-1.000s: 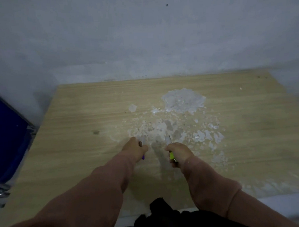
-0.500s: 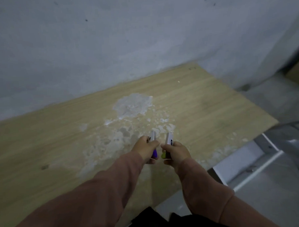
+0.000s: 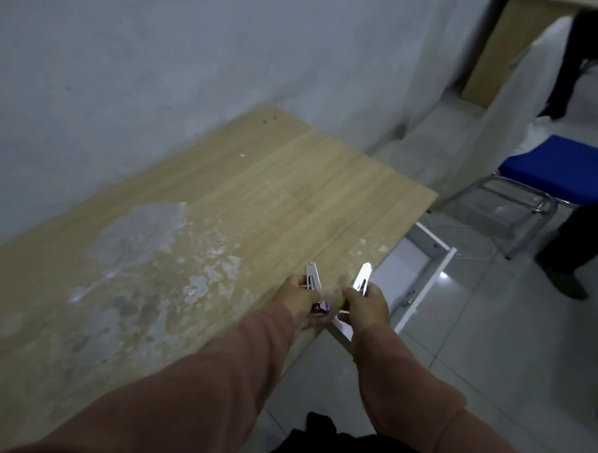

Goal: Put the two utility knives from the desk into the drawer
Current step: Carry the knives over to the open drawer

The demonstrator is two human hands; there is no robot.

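Observation:
My left hand point(image 3: 299, 303) grips a utility knife with a purple end point(image 3: 314, 281), its silver body pointing up over the desk's front right corner. My right hand point(image 3: 366, 305) holds a second utility knife with a yellow-green end point(image 3: 361, 277), silver tip tilted toward the right. Both hands hover close together above the wooden desk point(image 3: 289, 192) edge. Just right of them a white drawer point(image 3: 426, 275) stands pulled open under the desk, its inside pale and seemingly bare.
White patches of peeled surface point(image 3: 143, 233) cover the desk's middle. A blue-seated metal chair point(image 3: 559, 174) stands to the right of the drawer. A person's dark legs point(image 3: 572, 245) stand at the far right on the tiled floor.
My view has swung to the right, bringing the open drawer and chair into sight. Both hands have carried the knives rightward to the desk's front corner, next to the drawer.

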